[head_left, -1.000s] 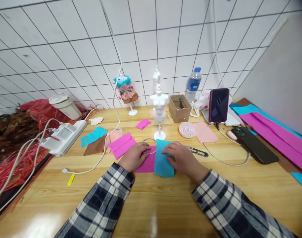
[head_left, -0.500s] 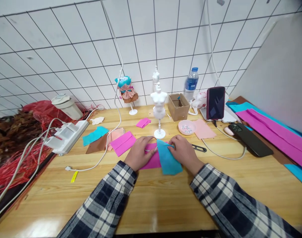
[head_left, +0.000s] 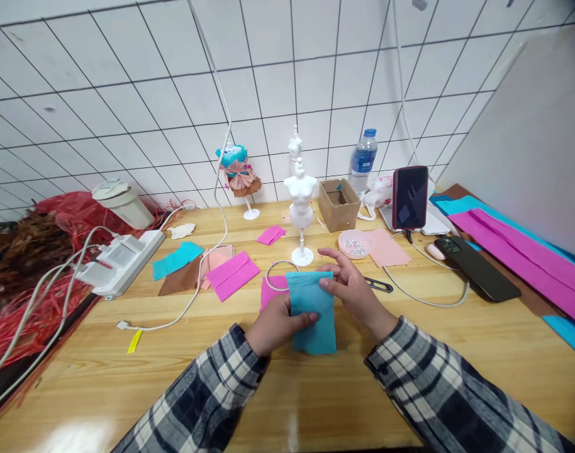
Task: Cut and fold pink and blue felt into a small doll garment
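A blue crepe paper piece [head_left: 314, 327] is held upright between my two hands. My left hand [head_left: 275, 322] grips its left edge, thumb across the front. With thumb and fingers, my right hand [head_left: 351, 286] pinches the top right corner, the index finger raised. Behind the paper, partly hidden, a magenta paper piece [head_left: 269, 290] lies on the table, and a thin white ring [head_left: 267, 274] rests over its far edge. Just beyond stands a small white mannequin [head_left: 301, 195] on a round base. A black utility knife [head_left: 380, 285] lies beside my right hand.
Folded magenta [head_left: 233, 275], blue [head_left: 178, 259] and brown papers lie left, near a white cable [head_left: 186, 313] and a power strip [head_left: 127, 264]. Behind are a dressed mannequin [head_left: 240, 173], cardboard box [head_left: 339, 204], pink dish of beads [head_left: 355, 244] and water bottle [head_left: 364, 157]. Phones [head_left: 479, 267] stand and lie right.
The blue paper has been lifted and turned upright towards me. My left hand has left the magenta paper and ring and now grips the blue paper's left edge.
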Tool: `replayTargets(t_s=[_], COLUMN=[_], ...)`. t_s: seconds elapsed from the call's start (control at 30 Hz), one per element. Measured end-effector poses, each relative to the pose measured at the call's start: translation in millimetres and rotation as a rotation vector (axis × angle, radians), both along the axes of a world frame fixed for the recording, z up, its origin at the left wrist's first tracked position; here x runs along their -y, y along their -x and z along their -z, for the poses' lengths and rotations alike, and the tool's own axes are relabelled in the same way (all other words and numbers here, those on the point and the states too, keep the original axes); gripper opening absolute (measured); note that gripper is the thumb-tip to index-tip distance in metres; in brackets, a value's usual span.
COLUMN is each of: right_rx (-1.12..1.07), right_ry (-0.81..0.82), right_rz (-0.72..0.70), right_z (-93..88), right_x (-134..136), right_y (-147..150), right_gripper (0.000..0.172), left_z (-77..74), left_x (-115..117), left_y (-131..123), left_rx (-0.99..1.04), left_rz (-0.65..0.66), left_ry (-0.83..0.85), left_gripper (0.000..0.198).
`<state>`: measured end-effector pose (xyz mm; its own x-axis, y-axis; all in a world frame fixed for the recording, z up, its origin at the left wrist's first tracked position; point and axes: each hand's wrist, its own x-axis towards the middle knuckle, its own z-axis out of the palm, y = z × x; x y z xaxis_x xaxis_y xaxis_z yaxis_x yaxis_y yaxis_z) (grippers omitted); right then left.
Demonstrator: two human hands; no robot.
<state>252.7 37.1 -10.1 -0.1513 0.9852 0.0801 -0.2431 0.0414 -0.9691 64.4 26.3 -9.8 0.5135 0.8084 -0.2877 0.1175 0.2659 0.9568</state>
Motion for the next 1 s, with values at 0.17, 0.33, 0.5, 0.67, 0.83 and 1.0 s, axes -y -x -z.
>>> replayTargets(t_s=[0.17, 0.33, 0.5, 0.67, 0.83, 1.0], right_rx=[-0.005, 0.162, 1.043, 1.454, 1.474, 1.05], right_ry=[0.028, -0.076, -0.256, -0.16, -0.124, -0.111], right_rz=[0.075, 0.105, 0.354, 0.275, 0.136, 0.179], right_z=[4.4, 0.0, -15.1, -0.7, 10.2, 3.7], right_x=[-2, -5, -10, -5, -7, -3], right_y=[0, -1, -50, -100, -102, -60], right_gripper=[0.048, 0.054, 0.016, 0.014, 0.01, 0.012], left_z=[-4.2, -5.3, -5.6, -5.9, -4.1, -2.1], left_x=[3, 8, 0, -10, -8, -8], left_y=[2, 0, 15, 30, 24, 21], left_rx=[0.02, 0.091, 0.193, 0.44, 0.573, 0.513], left_rz=[0.121, 0.263, 0.013, -0.17, -0.217, -0.258], left_ry=[0.045, 0.143, 0.235, 0.278, 0.365, 0.296], left_gripper=[0.038, 0.032, 0.03, 0.035, 0.037, 0.035])
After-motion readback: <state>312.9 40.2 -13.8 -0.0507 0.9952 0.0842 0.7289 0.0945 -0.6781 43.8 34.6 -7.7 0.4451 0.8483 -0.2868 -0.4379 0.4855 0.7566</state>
